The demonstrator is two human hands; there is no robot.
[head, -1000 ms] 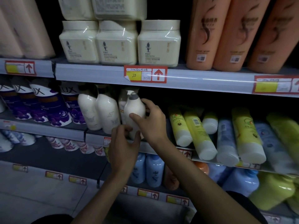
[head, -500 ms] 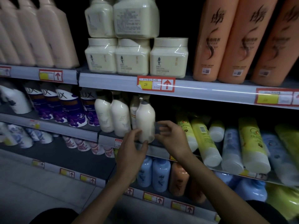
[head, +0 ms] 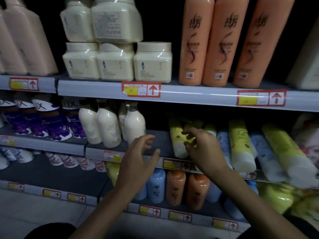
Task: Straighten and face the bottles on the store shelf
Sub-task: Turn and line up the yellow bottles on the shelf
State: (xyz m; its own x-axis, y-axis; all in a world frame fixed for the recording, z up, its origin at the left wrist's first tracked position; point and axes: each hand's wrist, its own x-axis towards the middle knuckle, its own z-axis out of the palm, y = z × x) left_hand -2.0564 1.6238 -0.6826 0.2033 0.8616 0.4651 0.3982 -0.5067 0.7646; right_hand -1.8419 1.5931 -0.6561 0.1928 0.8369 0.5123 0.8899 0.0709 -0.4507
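Nearest the camera, the left hand (head: 139, 157) hangs in front of the middle shelf edge (head: 96, 150) with thumb and fingers loosely curled and spread, holding nothing. The right hand (head: 202, 149) is likewise half open and empty, its fingers in front of a leaning yellow-green bottle (head: 177, 140); whether they touch it cannot be told. Just left of the left hand, the cream bottle (head: 135, 125) with a grey collar stands upright at the front of the middle shelf, beside two more cream bottles (head: 108, 126) whose faint print is unreadable. Farther left, purple bottles (head: 51, 121) read "LUX", partly cut off by the shelf above. A red-bordered price tag (head: 141, 89) carries an arrow; its handwriting is blurred. On top stand cream jars (head: 152, 62) and orange bottles (head: 195, 40), whose tops are cropped.
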